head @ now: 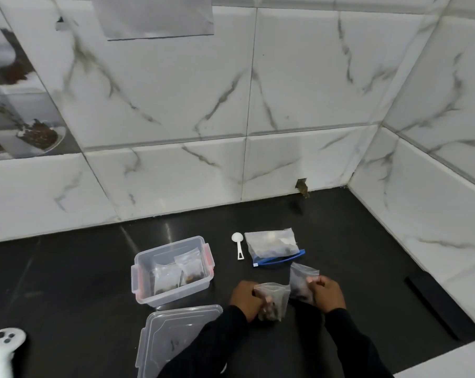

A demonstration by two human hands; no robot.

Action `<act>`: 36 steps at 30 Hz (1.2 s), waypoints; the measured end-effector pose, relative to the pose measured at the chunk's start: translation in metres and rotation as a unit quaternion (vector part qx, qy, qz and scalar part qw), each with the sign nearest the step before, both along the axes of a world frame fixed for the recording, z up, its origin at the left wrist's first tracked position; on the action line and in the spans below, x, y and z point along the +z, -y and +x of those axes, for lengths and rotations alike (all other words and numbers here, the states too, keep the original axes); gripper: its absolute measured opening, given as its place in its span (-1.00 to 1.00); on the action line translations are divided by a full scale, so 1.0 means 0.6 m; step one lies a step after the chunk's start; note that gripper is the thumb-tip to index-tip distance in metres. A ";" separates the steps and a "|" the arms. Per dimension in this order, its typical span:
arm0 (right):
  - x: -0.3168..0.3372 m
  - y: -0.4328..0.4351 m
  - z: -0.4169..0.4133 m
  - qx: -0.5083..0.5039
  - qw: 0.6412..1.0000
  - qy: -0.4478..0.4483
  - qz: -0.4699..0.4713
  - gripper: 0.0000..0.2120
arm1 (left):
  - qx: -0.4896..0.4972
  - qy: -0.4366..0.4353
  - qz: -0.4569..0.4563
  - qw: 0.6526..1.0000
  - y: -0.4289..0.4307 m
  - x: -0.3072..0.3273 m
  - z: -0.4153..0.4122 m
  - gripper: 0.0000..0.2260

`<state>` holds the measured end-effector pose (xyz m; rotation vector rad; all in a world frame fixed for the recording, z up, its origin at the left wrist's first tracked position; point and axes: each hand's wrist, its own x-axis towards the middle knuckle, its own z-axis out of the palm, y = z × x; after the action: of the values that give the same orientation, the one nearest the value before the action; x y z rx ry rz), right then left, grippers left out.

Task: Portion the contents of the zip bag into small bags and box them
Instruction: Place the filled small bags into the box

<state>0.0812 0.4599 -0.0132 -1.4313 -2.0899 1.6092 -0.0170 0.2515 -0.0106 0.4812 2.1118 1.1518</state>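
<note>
Black bench (pixel 81 282) in a tiled corner. Left hand (pixel 247 297) fingers gripped left small bag (pixel 275 298), right hand (pixel 327 294) fingers gripped right small bag (pixel 301 279), near front edge. Zip bag (pixel 273 245) lay just behind, spoon (pixel 237 244) beside it. Open box (pixel 176 291) to the left held two bags; lid (pixel 176 331) at front edge.

The black slab countertop (pixel 81 282) is polished, mirror-glossy; the white veined wall tiles (pixel 176 91) are smooth glazed ceramic. The clear rectangular box (pixel 176 294) with pink latches and its flat clear lid (pixel 176 331) look hard plastic. The small white spoon (pixel 237 242) is matt plastic; the blue-sealed zip bag (pixel 271 244) and small clear bags (pixel 275 294), thin crinkled film.
</note>
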 end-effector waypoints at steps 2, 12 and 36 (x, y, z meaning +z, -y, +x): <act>0.030 0.019 -0.009 0.008 0.998 -0.054 -0.019 -0.80 | 0.010 -0.037 0.036 0.999 0.037 0.043 -0.009 -0.87; 0.246 0.180 -0.188 0.201 0.907 -0.279 -0.242 -0.92 | 0.185 -0.162 0.109 0.963 0.285 0.292 -0.159 -0.69; 0.131 0.418 -0.313 0.466 0.751 0.064 0.464 -0.63 | 0.230 -0.277 -0.258 0.897 0.296 0.155 -0.167 -0.54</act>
<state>-0.1068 0.2092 0.0656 -0.1107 -3.1700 0.2608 -0.1170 0.0738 0.0823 0.0445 3.0215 0.6617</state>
